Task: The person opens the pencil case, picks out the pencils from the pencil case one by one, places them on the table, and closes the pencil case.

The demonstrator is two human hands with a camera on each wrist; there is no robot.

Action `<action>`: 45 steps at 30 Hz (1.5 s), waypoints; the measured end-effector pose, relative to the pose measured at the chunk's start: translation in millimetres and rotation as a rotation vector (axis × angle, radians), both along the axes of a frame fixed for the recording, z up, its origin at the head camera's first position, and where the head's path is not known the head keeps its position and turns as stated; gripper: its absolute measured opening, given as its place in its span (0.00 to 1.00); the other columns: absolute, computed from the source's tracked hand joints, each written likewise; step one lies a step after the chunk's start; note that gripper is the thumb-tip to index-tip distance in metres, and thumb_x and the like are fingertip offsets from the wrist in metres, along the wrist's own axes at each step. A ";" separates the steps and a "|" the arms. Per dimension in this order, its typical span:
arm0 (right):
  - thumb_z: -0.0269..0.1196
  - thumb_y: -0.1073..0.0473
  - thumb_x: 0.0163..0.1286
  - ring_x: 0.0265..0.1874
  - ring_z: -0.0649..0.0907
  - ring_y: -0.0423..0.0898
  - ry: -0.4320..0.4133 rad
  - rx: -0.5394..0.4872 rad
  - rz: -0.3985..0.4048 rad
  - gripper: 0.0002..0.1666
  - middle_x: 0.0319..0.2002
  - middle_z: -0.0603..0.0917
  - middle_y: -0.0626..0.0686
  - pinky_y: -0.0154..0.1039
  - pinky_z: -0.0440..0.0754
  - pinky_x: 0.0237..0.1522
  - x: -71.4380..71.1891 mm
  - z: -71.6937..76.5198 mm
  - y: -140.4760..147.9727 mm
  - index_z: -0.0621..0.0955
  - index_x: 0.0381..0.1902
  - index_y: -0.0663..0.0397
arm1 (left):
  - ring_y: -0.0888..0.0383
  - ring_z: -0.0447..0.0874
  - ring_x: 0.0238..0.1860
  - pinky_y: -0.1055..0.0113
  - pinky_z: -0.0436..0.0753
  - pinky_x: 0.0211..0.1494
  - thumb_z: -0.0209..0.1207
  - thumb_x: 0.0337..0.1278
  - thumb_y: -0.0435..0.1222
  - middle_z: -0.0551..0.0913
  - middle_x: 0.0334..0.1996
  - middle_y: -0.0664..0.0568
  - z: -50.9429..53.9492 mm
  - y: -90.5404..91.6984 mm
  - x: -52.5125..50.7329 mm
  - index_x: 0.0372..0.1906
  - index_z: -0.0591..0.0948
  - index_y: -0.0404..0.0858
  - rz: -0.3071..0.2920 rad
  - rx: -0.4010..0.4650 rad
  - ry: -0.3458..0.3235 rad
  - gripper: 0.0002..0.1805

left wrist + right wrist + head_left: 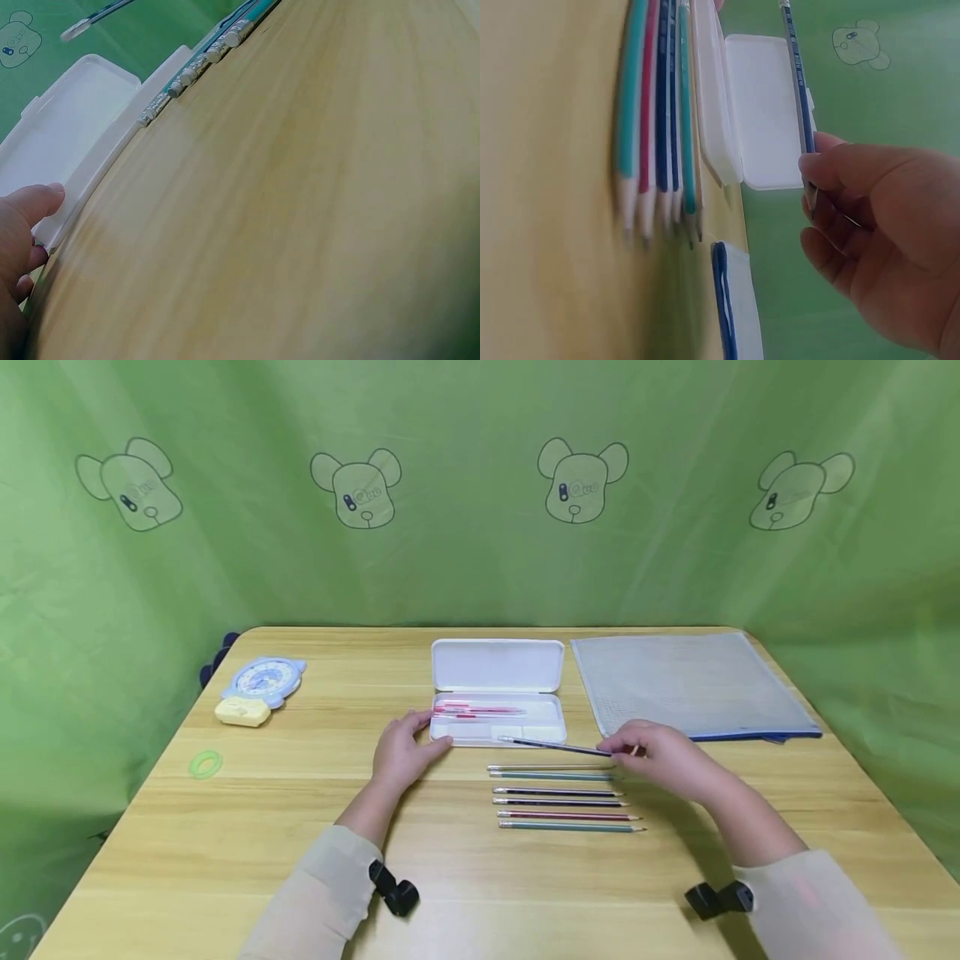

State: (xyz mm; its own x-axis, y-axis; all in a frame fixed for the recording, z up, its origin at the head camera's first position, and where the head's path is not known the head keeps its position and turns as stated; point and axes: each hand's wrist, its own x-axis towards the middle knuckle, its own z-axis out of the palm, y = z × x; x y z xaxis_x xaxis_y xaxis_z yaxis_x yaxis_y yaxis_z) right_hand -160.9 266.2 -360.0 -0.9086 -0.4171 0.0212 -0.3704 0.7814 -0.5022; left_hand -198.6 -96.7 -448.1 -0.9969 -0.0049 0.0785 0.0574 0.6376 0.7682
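A white pencil case (pixel 498 735) lies with its lid (pixel 498 665) raised at the back; red-and-clear sticks (pixel 480 711) are inside. My left hand (pixel 402 750) holds the case's left front corner, its thumb (pixel 46 201) on the rim. In the right wrist view, thumb and fingers of my right hand (pixel 889 217) pinch a dark blue pencil (pixel 802 94) near its sharpened tip. That pencil is held above the table, its eraser end over the case's front edge. Several pencils lie in a row before the case, including a red pencil (pixel 566 815) and a teal pencil (pixel 570 827).
A grey mesh zip pouch (pixel 690 685) with a blue edge lies at the back right. On the left are a light blue clock-like toy (pixel 266 680), a pale yellow block (pixel 243 712) and a green ring (pixel 205 764). Green curtain (pixel 480 568) hangs behind the table.
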 end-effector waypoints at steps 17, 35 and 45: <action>0.66 0.64 0.64 0.38 0.81 0.34 -0.028 -0.005 0.088 0.11 0.40 0.86 0.42 0.32 0.84 0.41 48.6 -26.4 8.3 0.87 0.42 0.46 | 0.45 0.67 0.72 0.53 0.53 0.82 0.68 0.53 0.48 0.78 0.64 0.45 1.2 -1.6 0.6 0.64 0.76 0.37 -0.006 -0.002 -0.006 0.34; 0.67 0.65 0.61 0.43 0.84 0.39 0.044 0.053 0.101 0.12 0.40 0.87 0.42 0.41 0.86 0.48 65.8 -42.6 12.0 0.87 0.38 0.42 | 0.46 0.71 0.69 0.54 0.53 0.82 0.68 0.53 0.48 0.80 0.61 0.45 0.7 -0.4 -1.3 0.63 0.76 0.37 -0.013 0.005 0.009 0.33; 0.68 0.63 0.61 0.41 0.84 0.37 -0.008 0.079 0.075 0.10 0.38 0.86 0.38 0.39 0.86 0.45 64.8 -42.9 11.1 0.87 0.36 0.40 | 0.46 0.66 0.72 0.55 0.52 0.82 0.68 0.53 0.48 0.79 0.63 0.46 0.8 -0.1 0.4 0.63 0.76 0.37 -0.011 0.010 -0.006 0.34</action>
State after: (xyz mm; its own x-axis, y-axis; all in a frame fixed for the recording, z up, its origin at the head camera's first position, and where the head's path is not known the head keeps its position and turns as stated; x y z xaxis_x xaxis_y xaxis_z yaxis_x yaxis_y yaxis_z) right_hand -96.1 277.3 -403.0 -0.8748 -0.4840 -0.0214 -0.4256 0.7889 -0.4433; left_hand -198.2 -96.8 -447.3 -0.9974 0.0057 0.0724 0.0598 0.6289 0.7752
